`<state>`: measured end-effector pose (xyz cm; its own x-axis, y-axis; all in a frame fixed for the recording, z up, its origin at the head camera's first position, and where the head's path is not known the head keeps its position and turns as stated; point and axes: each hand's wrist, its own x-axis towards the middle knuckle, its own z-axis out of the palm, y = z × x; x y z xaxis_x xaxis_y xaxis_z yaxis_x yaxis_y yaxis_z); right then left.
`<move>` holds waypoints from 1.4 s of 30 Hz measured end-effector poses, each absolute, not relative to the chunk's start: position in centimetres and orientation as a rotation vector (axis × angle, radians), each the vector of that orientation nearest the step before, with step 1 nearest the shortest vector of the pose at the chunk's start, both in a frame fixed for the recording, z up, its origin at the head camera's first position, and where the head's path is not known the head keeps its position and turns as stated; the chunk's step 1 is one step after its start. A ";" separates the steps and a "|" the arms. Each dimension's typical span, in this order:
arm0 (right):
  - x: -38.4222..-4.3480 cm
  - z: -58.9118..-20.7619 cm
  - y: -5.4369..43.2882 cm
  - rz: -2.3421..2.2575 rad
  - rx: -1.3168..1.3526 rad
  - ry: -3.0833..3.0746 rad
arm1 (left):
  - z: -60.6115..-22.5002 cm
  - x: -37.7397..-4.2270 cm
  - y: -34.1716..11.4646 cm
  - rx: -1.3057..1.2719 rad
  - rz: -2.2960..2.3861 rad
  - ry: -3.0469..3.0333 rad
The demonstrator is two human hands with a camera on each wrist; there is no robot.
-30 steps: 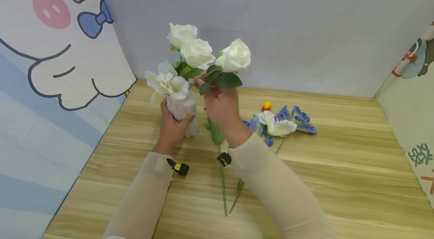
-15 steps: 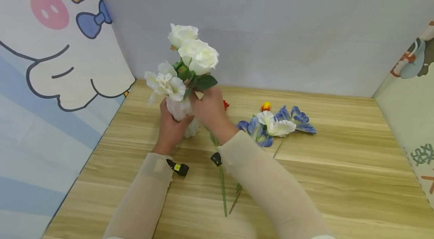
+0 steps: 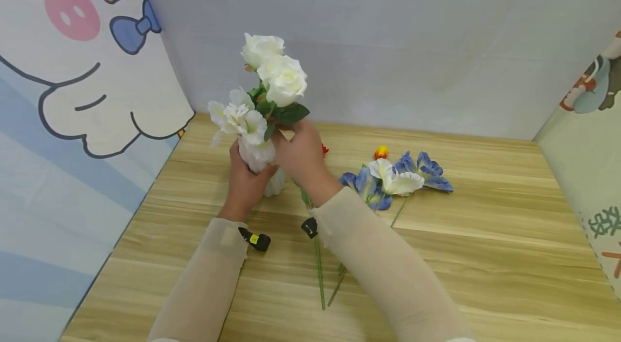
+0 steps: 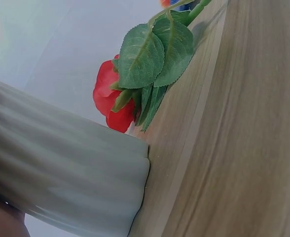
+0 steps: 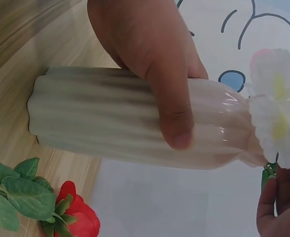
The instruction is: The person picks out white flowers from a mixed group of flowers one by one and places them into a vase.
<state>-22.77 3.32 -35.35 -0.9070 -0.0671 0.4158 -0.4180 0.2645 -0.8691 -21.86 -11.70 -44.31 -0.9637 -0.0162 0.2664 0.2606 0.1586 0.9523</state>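
My left hand (image 3: 245,183) wraps around a white fluted vase (image 5: 110,118), thumb across its front. The vase stands upright on the wooden table. Close to its mouth, my right hand (image 3: 302,156) pinches the leafy stem of a white rose (image 3: 287,82), its fingertips partly hidden by the leaves. Other white roses (image 3: 261,49) rise from the vase just behind it. A white ruffled flower (image 3: 236,118) leans out over the left side of the rim. Whether the held stem reaches inside the mouth is hidden.
Beside the vase lies a red rose (image 4: 105,96) with green leaves, mostly covered by my right arm in the head view. Farther right are blue irises (image 3: 429,170), a white flower (image 3: 400,180) and an orange-yellow bud (image 3: 381,152). A grey wall closes the back.
My right hand has brought the white rose left and down, from beside the bouquet to over the vase mouth. During the last half second it shifts only slightly. My left hand keeps its place.
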 end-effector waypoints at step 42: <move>-24.7 -34.5 3.5 1.716 0.322 -2.610 | -45.0 -22.3 -11.9 -0.317 -1.891 -2.173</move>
